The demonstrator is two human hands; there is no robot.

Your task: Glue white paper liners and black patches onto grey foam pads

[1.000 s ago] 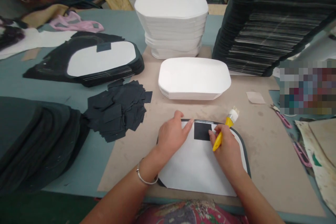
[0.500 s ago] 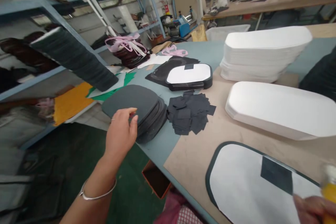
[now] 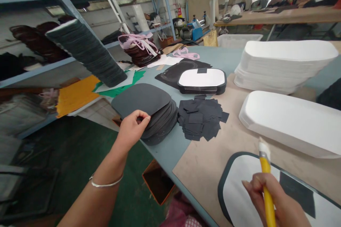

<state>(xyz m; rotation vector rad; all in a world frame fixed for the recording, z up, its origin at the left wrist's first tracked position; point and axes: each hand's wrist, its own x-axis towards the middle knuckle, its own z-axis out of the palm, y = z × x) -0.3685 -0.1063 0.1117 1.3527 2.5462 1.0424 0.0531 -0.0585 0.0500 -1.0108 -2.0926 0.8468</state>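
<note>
Both hands are busy: with the thumb and fingers of my left hand I pinch, as best I can tell, the near edge of the top dark sheet, and my right hand is curled around a yellow-handled brush, white bristles upward. That dark sheet lies on the stack of dark sheets at the table's edge, to the left of the heap of small dark patches.

Half a second ago my left hand was only hovering at this stack with its fingers apart; now they have closed at the sheet's edge. A second ago both hands were over the white panel, at its dark patch. The patch lies flat there, and no finger presses on it now. My right hand has swung the brush up above the panel. I judge that the patch is placed and that my attention has passed to the dark sheets. The panel itself sits at the lower right, on a dark backing that shows as a border around it.

As for writing, I can read none. The brush handle shows no legible brand, the white blocks look plain, and the red sign on the back wall is too small to make out.
</note>
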